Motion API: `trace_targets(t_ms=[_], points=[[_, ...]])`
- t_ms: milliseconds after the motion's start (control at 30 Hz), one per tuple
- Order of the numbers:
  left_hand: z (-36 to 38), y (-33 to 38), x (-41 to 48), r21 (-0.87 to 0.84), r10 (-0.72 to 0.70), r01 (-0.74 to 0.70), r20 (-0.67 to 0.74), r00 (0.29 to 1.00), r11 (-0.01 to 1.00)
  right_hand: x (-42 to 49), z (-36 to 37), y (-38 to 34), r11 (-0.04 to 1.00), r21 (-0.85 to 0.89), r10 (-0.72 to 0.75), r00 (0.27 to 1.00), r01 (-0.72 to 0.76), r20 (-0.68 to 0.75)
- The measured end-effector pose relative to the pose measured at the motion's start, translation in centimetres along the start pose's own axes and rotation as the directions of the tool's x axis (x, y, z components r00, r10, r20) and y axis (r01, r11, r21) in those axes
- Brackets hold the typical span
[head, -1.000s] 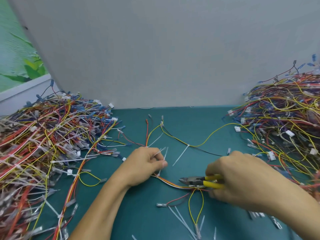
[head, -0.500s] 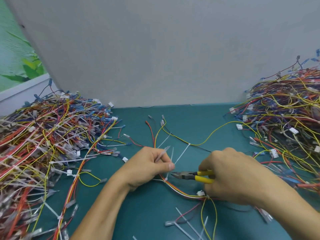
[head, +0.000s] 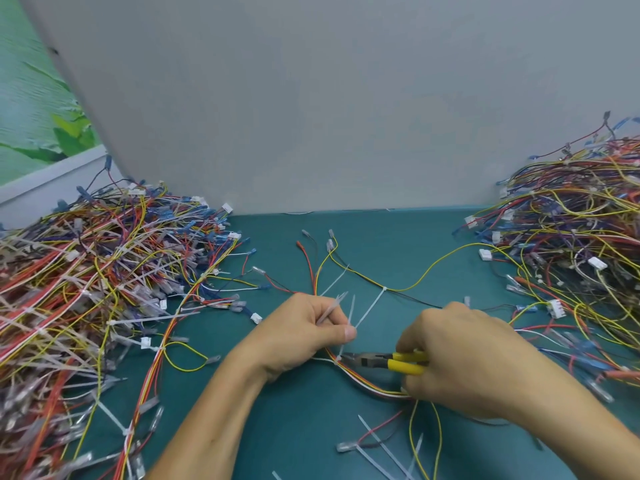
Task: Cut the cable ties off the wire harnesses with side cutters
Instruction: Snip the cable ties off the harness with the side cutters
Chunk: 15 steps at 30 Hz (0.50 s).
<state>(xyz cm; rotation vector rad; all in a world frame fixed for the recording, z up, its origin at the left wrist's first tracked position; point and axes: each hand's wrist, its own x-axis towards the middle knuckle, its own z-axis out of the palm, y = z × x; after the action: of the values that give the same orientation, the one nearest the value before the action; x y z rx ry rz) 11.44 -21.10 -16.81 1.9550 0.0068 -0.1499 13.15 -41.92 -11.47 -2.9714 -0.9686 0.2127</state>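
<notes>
Side cutters [head: 381,361] are gripped in the curled right hand [head: 464,362], their tips now brought leftward to a cable tie [head: 341,356] on the wire harness [head: 367,381], just under the left hand [head: 304,330], in which white tie strips [head: 332,306] are pinched. Another cut is judged imminent; tangled piles [head: 86,289] lie at both sides.

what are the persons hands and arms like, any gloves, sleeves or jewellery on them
Both are bare. The left hand and right hand wear no gloves, and no ring shows on the fingers in view. The left forearm and right forearm carry no sleeve, watch or band as far as the frame reaches.
</notes>
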Motion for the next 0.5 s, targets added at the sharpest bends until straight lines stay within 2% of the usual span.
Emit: trace_targets(t_ms=[500], points=[[-0.03, -0.29, 0.10, 0.004, 0.002, -0.002, -0.008, 1.000, 1.000, 0.14, 0.61, -0.37, 1.000, 0.012, 0.017, 0.999, -0.017, -0.045]])
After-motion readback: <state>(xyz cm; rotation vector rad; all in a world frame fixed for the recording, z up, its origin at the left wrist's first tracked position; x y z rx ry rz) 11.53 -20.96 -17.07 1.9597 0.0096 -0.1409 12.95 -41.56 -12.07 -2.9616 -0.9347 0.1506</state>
